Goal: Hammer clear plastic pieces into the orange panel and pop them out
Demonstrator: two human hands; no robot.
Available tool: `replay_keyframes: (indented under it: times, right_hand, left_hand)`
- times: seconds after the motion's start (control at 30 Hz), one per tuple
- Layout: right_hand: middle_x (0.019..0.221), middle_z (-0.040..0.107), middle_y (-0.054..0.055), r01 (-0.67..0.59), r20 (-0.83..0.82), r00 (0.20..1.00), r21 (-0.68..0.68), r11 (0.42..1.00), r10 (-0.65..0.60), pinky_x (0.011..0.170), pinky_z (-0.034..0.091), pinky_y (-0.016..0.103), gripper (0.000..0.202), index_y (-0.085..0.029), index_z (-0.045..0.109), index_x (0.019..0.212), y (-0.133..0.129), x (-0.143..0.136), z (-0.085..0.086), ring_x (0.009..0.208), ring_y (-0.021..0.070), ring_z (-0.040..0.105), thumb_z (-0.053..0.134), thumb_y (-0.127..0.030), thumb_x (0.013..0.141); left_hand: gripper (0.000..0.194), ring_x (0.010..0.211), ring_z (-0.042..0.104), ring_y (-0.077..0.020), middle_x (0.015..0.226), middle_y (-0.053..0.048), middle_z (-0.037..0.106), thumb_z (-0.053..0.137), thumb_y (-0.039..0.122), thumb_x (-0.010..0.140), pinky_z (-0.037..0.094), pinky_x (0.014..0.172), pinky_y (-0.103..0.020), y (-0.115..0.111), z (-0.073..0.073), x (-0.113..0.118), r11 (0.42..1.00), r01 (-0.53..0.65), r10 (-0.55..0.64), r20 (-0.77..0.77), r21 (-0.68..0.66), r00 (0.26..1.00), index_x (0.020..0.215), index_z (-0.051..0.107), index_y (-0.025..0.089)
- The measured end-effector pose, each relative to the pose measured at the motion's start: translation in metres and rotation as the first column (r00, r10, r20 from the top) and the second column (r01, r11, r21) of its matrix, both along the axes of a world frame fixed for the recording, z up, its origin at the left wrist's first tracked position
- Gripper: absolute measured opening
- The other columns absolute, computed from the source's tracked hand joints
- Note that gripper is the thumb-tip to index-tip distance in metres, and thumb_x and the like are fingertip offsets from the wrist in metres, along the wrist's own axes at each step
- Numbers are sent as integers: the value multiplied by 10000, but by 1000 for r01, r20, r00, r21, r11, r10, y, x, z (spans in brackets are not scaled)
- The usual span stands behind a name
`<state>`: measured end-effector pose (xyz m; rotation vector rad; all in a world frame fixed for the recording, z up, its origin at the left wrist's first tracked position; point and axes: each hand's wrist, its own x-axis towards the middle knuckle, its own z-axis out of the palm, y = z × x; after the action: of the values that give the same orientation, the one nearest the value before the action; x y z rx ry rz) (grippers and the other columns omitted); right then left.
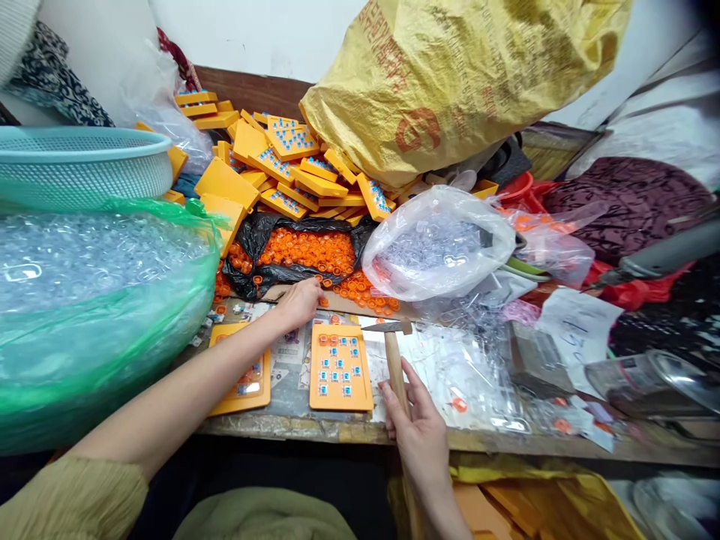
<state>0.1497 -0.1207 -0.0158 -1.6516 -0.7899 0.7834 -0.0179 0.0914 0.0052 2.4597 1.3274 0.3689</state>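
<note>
The yellow panel [360, 399] lies flat on the workbench [292, 429], between the hands. Two orange caps [328, 340] sit at its top left; the other blue pieces [336, 364] show uncapped, so capping looks barely begun. The left hand [301, 304] bunches its fingers at the loose caps [360, 292], any pinch unclear; the right hand [419, 424] grips the hammer [395, 364].

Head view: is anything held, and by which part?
Right hand holds the hammer by its wooden handle; whether the left hand grips an orange piece cannot be told.
</note>
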Motion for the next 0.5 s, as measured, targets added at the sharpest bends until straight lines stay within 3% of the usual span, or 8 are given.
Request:
replay_keyframes:
  times: [0.17, 0.27, 0.37, 0.5]
  right_hand:
    - [999, 722, 62, -54, 8, 999, 2, 999, 54, 579, 561, 308, 607, -215, 596, 1279, 0, 0, 3, 804, 232, 675, 713, -417, 718]
    - [1011, 729, 81, -67, 34, 997, -2, 998, 67, 664, 581, 358, 589, -202, 611, 1262, -1, 2, 4, 849, 257, 684, 708, -423, 725]
    - [1136, 697, 91, -64, 122, 990, 0, 998, 64, 856, 550, 395, 553, -195, 605, 1267, -3, 6, 5, 964, 258, 677, 664, -433, 771]
    - [1233, 651, 79, -136, 291, 949, 30, 990, 121, 982, 479, 393, 466, -208, 604, 1266, -3, 13, 12, 1048, 240, 655, 604, -394, 839]
  left_hand:
    - [209, 843, 645, -214, 846, -80, 680, 530, 66, 762, 490, 794, -293, -9, 4, -7, 999, 18, -16, 43, -44, 999, 718, 716, 151]
    - [201, 864, 651, -198, 915, -77, 697, 534, 120, 806, 495, 799, -282, -23, 9, -7, 998, 2, 4, 106, -55, 994, 908, 705, 146]
    - [335, 907, 646, -165, 997, -51, 697, 562, 167, 814, 496, 823, -256, -49, 13, -1, 994, 64, -44, 216, -86, 975, 1147, 605, 165]
    - [500, 912, 641, -205, 952, -46, 702, 593, 129, 764, 496, 854, -339, -76, 13, 11, 973, 143, -90, 276, -180, 957, 1256, 512, 167]
